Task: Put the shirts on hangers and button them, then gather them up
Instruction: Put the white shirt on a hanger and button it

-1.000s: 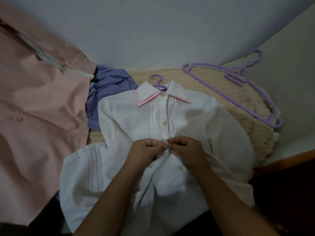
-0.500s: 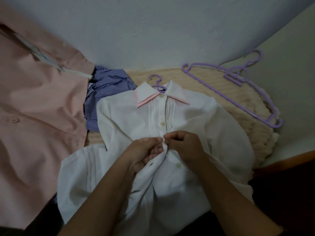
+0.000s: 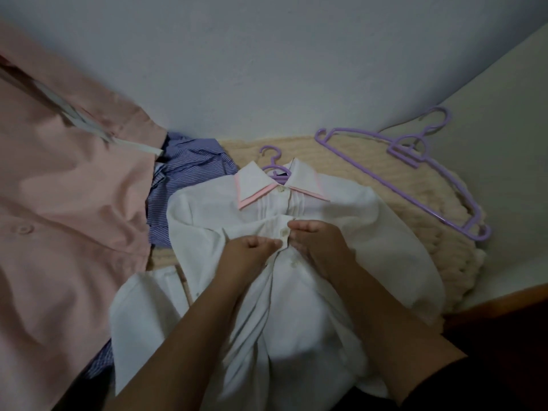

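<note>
A white shirt [image 3: 382,232] with a pink-edged collar lies front up on a purple hanger [image 3: 271,161] whose hook sticks out above the collar. My left hand [image 3: 246,256] pinches the left edge of the shirt's front placket, lifted off the surface. My right hand [image 3: 318,241] pinches the right edge beside it, with a white button [image 3: 285,231] showing between my fingertips. Another button [image 3: 293,264] sits just below my hands.
A large pink shirt [image 3: 65,232] covers the left side. A blue striped shirt [image 3: 184,176] is crumpled between it and the white one. Two spare purple hangers [image 3: 415,173] lie on a cream knitted blanket [image 3: 430,232] at the right. A dark wooden edge [image 3: 504,298] runs at the lower right.
Both hands have raised the placket and pulled it upward toward the collar. A button now shows between my fingertips.
</note>
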{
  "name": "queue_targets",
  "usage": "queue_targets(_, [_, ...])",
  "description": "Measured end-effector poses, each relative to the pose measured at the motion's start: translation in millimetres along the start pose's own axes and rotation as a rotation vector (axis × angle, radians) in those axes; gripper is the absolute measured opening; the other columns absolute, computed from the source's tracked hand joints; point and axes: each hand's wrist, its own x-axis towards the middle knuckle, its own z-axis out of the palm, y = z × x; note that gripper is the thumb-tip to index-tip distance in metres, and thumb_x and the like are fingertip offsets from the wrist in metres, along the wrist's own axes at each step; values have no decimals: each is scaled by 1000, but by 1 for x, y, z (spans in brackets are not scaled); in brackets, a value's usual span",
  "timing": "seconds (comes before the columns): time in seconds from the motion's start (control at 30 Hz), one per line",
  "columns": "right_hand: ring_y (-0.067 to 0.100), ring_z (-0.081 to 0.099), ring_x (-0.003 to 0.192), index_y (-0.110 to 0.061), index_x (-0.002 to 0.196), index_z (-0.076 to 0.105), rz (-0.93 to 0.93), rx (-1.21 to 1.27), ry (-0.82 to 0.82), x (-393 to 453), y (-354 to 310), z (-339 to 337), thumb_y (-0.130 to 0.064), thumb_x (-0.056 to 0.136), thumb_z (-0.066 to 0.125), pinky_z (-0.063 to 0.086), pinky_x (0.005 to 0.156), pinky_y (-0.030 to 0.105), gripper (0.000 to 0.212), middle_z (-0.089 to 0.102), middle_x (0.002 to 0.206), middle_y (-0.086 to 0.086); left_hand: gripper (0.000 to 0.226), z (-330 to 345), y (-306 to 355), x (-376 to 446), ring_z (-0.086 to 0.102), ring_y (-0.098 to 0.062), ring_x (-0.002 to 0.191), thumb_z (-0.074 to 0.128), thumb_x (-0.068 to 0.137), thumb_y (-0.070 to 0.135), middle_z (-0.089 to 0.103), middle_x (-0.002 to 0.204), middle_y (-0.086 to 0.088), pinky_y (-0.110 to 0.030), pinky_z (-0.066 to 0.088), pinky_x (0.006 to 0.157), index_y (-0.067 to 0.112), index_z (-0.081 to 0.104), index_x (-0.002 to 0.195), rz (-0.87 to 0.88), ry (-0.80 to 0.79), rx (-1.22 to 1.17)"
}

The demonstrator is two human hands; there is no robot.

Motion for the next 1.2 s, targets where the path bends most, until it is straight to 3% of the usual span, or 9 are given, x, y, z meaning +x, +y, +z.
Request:
queue_targets(0.1, [6,65,87,-27,82,71,-104,-210,35,-20,6,-8,-2,81,64,49,85,19,26,70,91,-7,39,-8,-9,-18,54,-15,58,74,78,40,67,66,-16,-26,47,61,1,71,76,19,14,35])
queue_targets(0.17, [0,64,89,-27,84,72,-144,-238,40,-34,8,-10,-2,82,64,48,85,15,26,69,89,-13,31,-11,-10,-31,56,-15,60,78,76,36,69,69,-15,-25,48,61,5,74,76,23,-11,8])
queue_targets(0.3, [-11,59,64,-28,81,69,-153,-237,5,-57,11,-13,0,82,66,44,65,6,29,67,80,-14,22,-11,-14,-49,68,-20,78,85,69,16,74,86,-11,-29,56,79,14,76,89,23,-58,-39])
queue_targets(0.47, [-2,60,67,-23,96,71,-81,-508,-152,-75,12,-25,-6,82,68,41,60,4,22,67,79,-8,29,-6,-24,-62,66,-10,72,85,70,19,71,88,-4,-16,53,67,21,72,95,95,-52,120])
queue_targets(0.6, [4,60,78,-16,109,68,-77,-606,-162,-75,20,-24,-1,79,67,43,69,3,34,66,91,-6,45,2,-31,-69,67,-15,77,86,68,18,68,91,2,-28,57,77,22,67,108,128,-98,224])
queue_targets(0.73, [9,62,85,-15,103,70,-122,-696,-104,-72,29,-21,-6,84,63,46,78,14,22,65,89,-5,34,5,-36,-69,67,-10,78,78,76,14,71,85,3,-27,55,81,19,68,108,163,-34,236])
queue_targets(0.9, [4,53,79,-15,105,69,-202,-820,-86,-71,33,-16,-7,89,57,34,65,-3,22,58,86,-12,29,6,-40,-73,68,-7,76,77,77,16,72,80,3,-28,55,82,22,69,104,185,-16,240])
queue_targets(1.07, [4,53,74,-18,105,65,-174,-811,-88,-75,40,-18,-1,83,61,38,69,4,28,52,75,-16,29,8,-43,-70,68,-9,75,79,76,15,72,79,2,-25,54,79,20,69,103,176,-25,226])
queue_targets(1.2, [13,57,70,-28,93,61,-222,-853,-57,-76,40,-17,-5,82,61,49,74,27,26,59,73,-7,21,8,-45,-70,68,-13,70,74,79,11,72,73,0,-27,55,76,20,71,99,119,-18,155])
